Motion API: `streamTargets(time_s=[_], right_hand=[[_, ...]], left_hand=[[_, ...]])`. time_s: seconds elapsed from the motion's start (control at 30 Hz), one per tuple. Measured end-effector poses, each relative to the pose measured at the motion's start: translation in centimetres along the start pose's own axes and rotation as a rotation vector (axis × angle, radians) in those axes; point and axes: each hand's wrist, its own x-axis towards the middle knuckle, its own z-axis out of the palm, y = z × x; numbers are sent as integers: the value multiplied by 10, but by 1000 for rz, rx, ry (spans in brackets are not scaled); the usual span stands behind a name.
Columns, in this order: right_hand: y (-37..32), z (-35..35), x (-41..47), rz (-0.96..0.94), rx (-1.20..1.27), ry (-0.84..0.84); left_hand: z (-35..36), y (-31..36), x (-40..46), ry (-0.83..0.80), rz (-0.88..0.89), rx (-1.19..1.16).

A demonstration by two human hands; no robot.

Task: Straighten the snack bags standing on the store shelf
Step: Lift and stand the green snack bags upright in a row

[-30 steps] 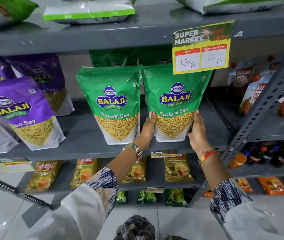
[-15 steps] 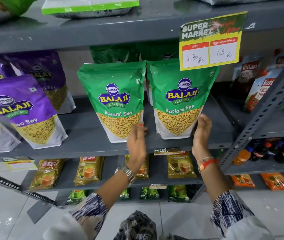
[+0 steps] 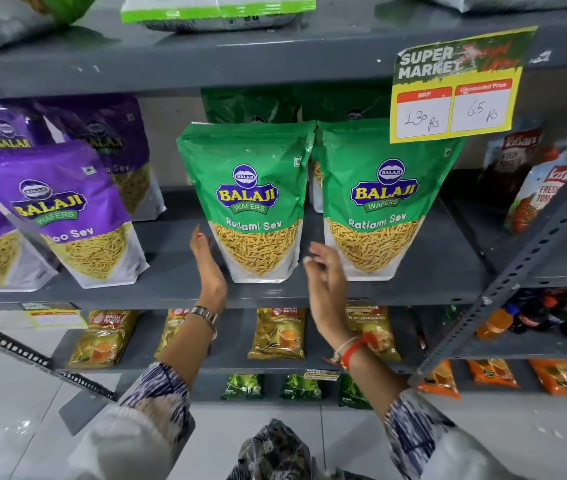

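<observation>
Hands are hovering empty at a grey store shelf (image 3: 171, 268), the left hand (image 3: 207, 268) spread flat with its fingertips just beside the lower left edge of the left green bag (image 3: 250, 202), the right hand (image 3: 325, 271) loosely curled in the gap between that bag and the right green bag (image 3: 382, 202), gripping nothing. Both green snack bags are standing upright side by side near the shelf's front edge, labels facing out, apparently so shoppers can read them. Judging by the framing hands, the left bag is the one being squared next, while the purple bags (image 3: 67, 216) further left are leaning.
</observation>
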Motion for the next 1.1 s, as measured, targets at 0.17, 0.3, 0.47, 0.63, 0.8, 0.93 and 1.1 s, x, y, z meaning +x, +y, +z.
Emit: streamTargets(time_s=[0.17, 0.3, 0.47, 0.63, 0.8, 0.93, 1.1], right_hand=[[4, 27, 16, 290, 1, -169], [5, 29, 28, 360, 51, -199], [8, 27, 25, 346, 53, -194], [8, 21, 19, 311, 53, -175], [11, -2, 7, 239, 52, -36], [16, -9, -3, 246, 38, -64], [10, 19, -17, 240, 45, -115]], left_hand=[[7, -2, -3, -114, -43, -59], [9, -6, -6, -132, -32, -35], [8, -4, -10, -169, 6, -7], [7, -6, -10, -172, 22, 4], [3, -9, -15, -110, 47, -6], [-8, -12, -25, 16, 54, 63], [-32, -2, -27, 78, 195, 95]])
